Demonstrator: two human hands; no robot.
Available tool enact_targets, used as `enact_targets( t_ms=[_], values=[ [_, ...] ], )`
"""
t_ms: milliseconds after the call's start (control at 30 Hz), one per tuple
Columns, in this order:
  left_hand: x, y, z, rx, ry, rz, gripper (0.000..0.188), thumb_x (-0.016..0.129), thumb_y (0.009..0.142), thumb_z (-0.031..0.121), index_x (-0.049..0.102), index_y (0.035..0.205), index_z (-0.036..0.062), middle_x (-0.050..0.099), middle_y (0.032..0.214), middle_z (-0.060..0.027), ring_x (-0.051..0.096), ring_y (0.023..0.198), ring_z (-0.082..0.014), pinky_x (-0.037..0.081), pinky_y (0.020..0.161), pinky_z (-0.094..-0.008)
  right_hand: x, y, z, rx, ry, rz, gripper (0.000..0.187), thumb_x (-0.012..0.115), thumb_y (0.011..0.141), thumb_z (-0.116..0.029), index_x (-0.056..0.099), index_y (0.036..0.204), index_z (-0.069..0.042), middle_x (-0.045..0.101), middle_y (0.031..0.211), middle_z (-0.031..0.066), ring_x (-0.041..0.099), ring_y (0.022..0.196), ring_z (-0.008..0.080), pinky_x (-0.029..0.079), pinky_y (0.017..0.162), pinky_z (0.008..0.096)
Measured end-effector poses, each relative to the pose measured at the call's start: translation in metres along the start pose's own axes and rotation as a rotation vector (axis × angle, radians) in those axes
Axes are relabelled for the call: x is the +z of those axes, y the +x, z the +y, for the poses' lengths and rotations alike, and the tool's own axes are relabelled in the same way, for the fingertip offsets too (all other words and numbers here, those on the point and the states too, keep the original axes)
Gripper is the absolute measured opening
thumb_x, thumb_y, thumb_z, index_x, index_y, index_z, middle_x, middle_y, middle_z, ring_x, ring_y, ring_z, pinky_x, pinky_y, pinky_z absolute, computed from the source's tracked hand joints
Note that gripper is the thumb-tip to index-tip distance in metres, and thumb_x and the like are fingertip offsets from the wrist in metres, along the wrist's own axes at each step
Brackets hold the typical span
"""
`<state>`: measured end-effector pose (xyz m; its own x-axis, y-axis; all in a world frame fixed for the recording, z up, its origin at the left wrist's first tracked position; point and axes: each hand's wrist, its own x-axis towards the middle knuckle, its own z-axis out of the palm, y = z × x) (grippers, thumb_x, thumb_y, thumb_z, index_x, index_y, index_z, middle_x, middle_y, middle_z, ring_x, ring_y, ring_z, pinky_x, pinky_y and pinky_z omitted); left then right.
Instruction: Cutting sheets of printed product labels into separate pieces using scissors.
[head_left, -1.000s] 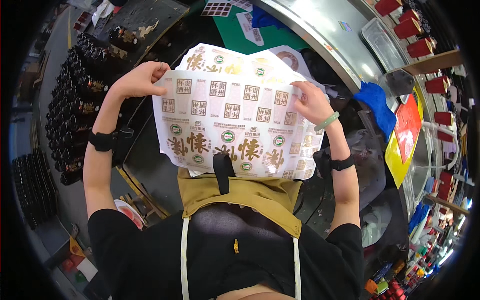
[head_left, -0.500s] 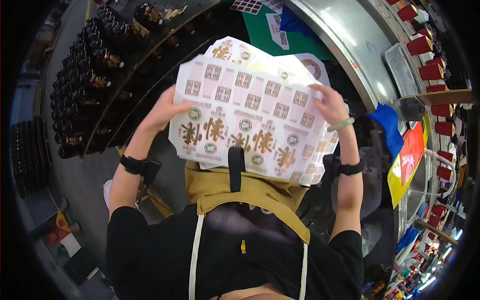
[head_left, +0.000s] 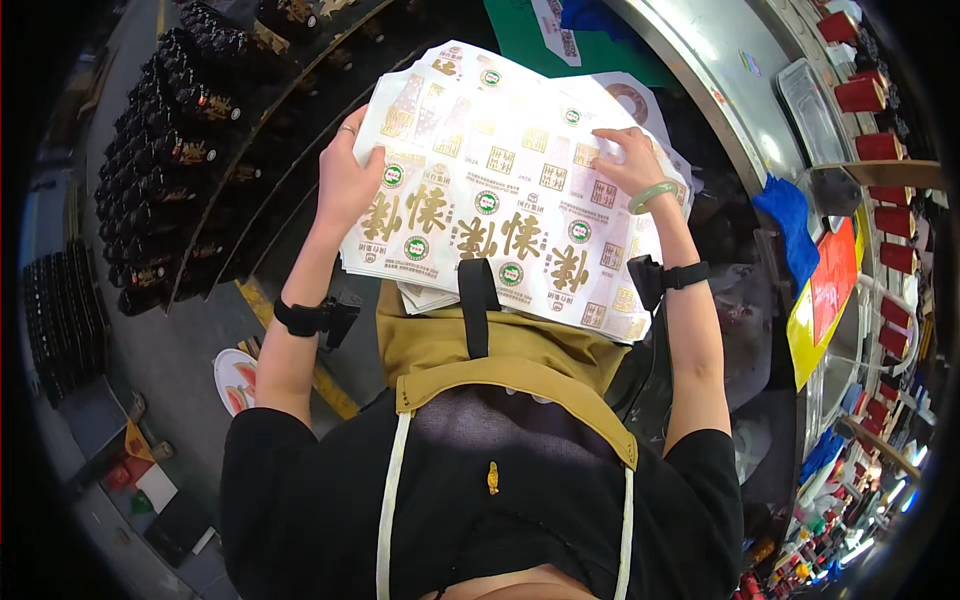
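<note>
A stack of white printed label sheets (head_left: 480,190), with gold characters, gold squares and round green emblems, lies in front of me. My left hand (head_left: 346,178) grips its left edge, the thumb on top and the other fingers around the side. On the upper right part of the top sheet lies my right hand (head_left: 634,166), its thumb and fingers apart, touching the paper. More sheets show beneath at the far right and at the near left edge. The near edge of the stack lies over my tan apron (head_left: 515,350), whose black strap (head_left: 476,308) stands up against it.
Rows of dark bottles (head_left: 165,170) with gold lettering stand at the left. A metal counter (head_left: 730,70) curves along the right, bearing a clear plastic tray (head_left: 808,100). Blue cloth (head_left: 785,230) hangs near red and yellow sheeting (head_left: 830,285). Several red cups (head_left: 860,95) line the far right.
The top sheet, held raised and tilted before, now lies flatter on the others. My left hand has moved up along the left edge; my right hand has shifted inward and up onto the sheet.
</note>
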<state>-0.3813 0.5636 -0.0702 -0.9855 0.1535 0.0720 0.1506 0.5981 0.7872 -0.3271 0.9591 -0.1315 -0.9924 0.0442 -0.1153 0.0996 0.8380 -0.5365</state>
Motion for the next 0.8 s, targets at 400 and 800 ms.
enact_targets(
  t_ms=[400, 800],
  values=[
    [0.010, -0.005, -0.019, -0.018, -0.056, 0.086, 0.045, 0.060, 0.083, -0.002, 0.056, 0.127, 0.0001, 0.067, 0.113, -0.0192, 0.066, 0.105, -0.0260, 0.050, 0.089, -0.0334, -0.007, -0.109, 0.071, 0.513, 0.064, 0.669, 0.043, 0.064, 0.086, -0.033, 0.065, 0.113, 0.000, 0.062, 0.116, 0.0203, 0.058, 0.109, 0.0275, 0.046, 0.092, 0.0373],
    [0.004, 0.012, -0.040, -0.214, -0.133, -0.207, 0.057, 0.057, 0.086, 0.001, 0.041, 0.141, -0.0016, 0.059, 0.127, -0.0161, 0.058, 0.115, -0.0207, 0.045, 0.096, -0.0318, 0.007, -0.191, 0.051, 0.762, 0.834, 0.453, 0.052, 0.052, 0.098, -0.033, 0.052, 0.130, 0.008, 0.061, 0.125, 0.0163, 0.057, 0.112, 0.0183, 0.043, 0.095, 0.0290]
  ],
)
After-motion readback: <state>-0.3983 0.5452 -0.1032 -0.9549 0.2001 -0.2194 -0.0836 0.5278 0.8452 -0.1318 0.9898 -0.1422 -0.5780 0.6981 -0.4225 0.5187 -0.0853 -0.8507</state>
